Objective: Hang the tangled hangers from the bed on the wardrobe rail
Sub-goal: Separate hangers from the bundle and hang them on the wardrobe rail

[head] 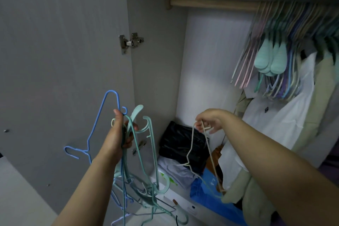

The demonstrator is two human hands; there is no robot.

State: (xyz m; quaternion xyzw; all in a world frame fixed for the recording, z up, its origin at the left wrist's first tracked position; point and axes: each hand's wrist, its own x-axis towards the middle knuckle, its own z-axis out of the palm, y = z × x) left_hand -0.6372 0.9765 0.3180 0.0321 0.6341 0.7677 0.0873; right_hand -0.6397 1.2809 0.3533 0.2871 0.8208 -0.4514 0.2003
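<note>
My left hand (117, 134) grips a tangled bunch of hangers (145, 176), teal and blue ones, that dangles below my fist; a blue wire hanger (99, 117) sticks up and out to the left. My right hand (209, 121) pinches a single cream wire hanger (190, 148), which hangs down from my fingers, apart from the bunch. The wooden wardrobe rail (212, 3) runs across the top of the open wardrobe. Its left half is bare; many hangers (286, 42) crowd its right end.
The grey wardrobe door (60, 60) stands open on the left with a metal hinge (131, 42). Clothes (286, 115) hang at the right. On the wardrobe floor lie a black bag (181, 143), folded clothes, a blue bag (207, 192) and a white box.
</note>
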